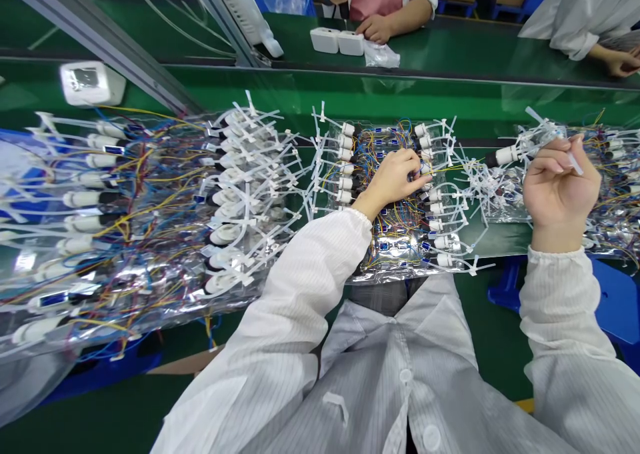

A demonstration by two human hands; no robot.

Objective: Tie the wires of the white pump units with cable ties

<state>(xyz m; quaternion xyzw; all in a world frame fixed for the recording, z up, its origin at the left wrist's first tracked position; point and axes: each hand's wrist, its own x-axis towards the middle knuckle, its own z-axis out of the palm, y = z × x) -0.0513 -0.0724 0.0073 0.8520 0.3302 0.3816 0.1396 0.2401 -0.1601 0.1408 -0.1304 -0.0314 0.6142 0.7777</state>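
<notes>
My left hand (395,177) reaches over the middle stack of small wired assemblies (395,249), its thumb and fingers closed around a yellow wire (453,168). That wire runs right toward a white cylindrical part with a black end (504,156). Raised at the right, my right hand (563,187) has its fingers curled around a white cable tie (576,163), whose strip sticks out by the thumb. Beneath and beside it lies a tangle of white cable ties (493,187) on clear plastic. White sensor-like ends with ties fringe both sides of the middle stack.
A large layered stack of wired parts (150,221) covers the left side; another stack (620,201) is at the far right. A white box (93,84) stands back left near a metal post (125,41). Across the bench, a co-worker's hand (375,29) touches white boxes (337,41).
</notes>
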